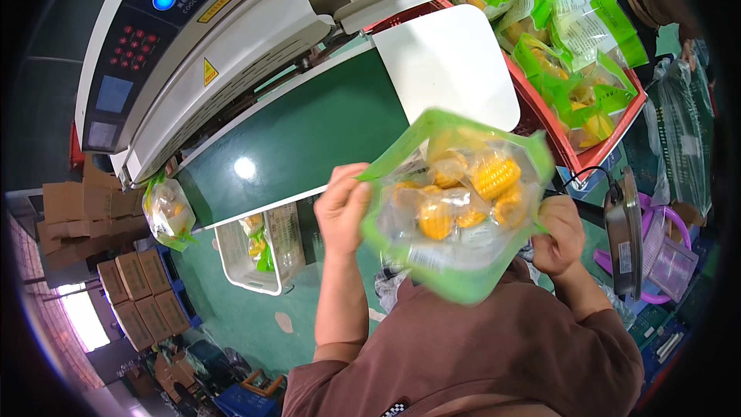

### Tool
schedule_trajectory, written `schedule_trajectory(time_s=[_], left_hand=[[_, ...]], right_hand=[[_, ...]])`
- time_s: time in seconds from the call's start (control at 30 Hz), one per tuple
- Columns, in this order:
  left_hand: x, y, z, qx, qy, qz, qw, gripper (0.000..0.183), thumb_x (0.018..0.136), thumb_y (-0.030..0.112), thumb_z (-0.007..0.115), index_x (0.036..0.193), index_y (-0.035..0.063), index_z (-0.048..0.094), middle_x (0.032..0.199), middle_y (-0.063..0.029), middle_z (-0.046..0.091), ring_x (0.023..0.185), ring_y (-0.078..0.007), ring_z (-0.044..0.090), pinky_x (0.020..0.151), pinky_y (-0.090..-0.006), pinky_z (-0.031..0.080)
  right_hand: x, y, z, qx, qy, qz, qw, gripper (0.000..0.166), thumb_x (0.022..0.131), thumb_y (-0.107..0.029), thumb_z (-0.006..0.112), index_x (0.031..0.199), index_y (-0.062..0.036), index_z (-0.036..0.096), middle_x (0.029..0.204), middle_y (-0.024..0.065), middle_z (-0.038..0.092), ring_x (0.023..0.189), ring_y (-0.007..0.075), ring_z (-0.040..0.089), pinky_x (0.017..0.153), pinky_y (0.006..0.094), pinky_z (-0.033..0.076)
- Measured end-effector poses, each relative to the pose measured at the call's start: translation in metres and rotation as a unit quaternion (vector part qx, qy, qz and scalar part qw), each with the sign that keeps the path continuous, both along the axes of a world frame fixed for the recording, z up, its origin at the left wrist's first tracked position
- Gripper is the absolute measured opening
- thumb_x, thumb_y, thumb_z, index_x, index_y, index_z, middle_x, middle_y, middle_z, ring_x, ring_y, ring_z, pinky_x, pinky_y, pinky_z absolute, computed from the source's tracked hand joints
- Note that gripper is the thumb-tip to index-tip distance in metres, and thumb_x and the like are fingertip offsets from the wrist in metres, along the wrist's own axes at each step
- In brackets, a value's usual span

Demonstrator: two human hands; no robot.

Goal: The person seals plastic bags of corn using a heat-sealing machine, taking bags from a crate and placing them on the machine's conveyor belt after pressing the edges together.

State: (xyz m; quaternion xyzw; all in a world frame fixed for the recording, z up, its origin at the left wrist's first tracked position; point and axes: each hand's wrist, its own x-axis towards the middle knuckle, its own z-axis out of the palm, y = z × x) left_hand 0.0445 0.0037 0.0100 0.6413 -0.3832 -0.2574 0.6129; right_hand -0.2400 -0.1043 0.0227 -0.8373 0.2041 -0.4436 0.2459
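Between my two hands a green-edged clear plastic pouch (463,202) is stretched out in front of my chest. Several pieces of yellow corn cob, in clear inner wrapping, show through its window. My left hand (344,205) pinches one edge of the pouch between thumb and fingers. On the opposite side my right hand (558,234) grips its edge, fingers curled. The pouch is slightly blurred and hangs just off the near edge of a green conveyor belt (301,127). A white plate (451,63) adjoins the belt's right end.
A sealing machine (191,63) with lit buttons spans the belt. Another pouch (168,211) hangs at the belt's left end. More filled pouches crowd a red crate (613,139) at right. A white basket (223,243) stands below the belt; a dark-framed device (625,237) is near my right arm.
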Motion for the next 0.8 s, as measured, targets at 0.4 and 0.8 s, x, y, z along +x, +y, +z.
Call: schedule_trajectory(time_s=[0.4, 0.8], left_hand=[[-0.064, 0.024, -0.022, -0.128, -0.246, 0.05, 0.959, 0.036, 0.078, 0.018, 0.058, 0.106, -0.0038, 0.053, 0.103, -0.0196, 0.056, 0.091, -0.0318, 0.056, 0.08, -0.0388, 0.045], [-0.09, 0.03, -0.016, -0.104, -0.054, 0.047, 0.992, 0.021, 0.085, 0.007, 0.05, 0.097, -0.008, 0.057, 0.095, -0.0174, 0.061, 0.094, -0.0295, 0.056, 0.085, -0.0375, 0.042]], right_hand=[[0.0, 0.0, -0.019, 0.081, -0.059, -0.062, 0.993, 0.013, 0.077, 0.004, 0.054, 0.09, 0.0024, 0.05, 0.082, 0.0145, 0.053, 0.068, 0.0251, 0.05, 0.062, 0.0326, 0.042], [-0.002, 0.003, -0.021, 0.117, -0.08, -0.103, 0.985, 0.015, 0.078, 0.005, 0.051, 0.093, 0.0033, 0.051, 0.084, 0.0148, 0.052, 0.072, 0.0252, 0.05, 0.066, 0.0332, 0.042]])
